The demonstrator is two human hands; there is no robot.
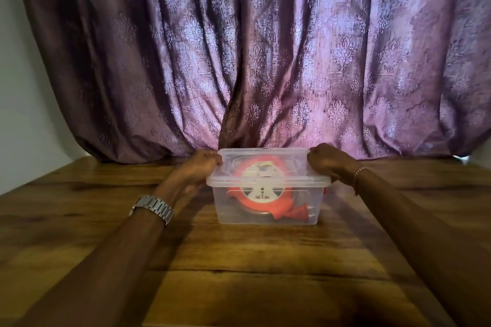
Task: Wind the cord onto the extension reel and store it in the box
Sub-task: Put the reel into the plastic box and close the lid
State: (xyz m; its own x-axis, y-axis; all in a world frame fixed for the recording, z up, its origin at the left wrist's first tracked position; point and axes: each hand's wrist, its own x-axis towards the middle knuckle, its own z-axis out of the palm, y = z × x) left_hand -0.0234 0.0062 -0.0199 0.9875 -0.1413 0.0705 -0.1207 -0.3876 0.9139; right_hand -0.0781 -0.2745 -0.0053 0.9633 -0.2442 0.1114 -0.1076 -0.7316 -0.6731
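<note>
With the reel (pixel 261 188) already inside the box (pixel 267 210) at the desk's (pixel 106 247) centre, the left hand (pixel 203 167) at 9 o'clock and right hand (pixel 325 164) at 3 o'clock curl their fingers on the lid's (pixel 265 158) ends. Press both sides down evenly until the lid seats; uneven pressure could tilt it.

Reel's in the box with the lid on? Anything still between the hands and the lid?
Nothing visible. The orange reel sits inside the clear box with the lid on top. The left hand grips the lid's left end and the right hand its right end, both in direct contact.
</note>
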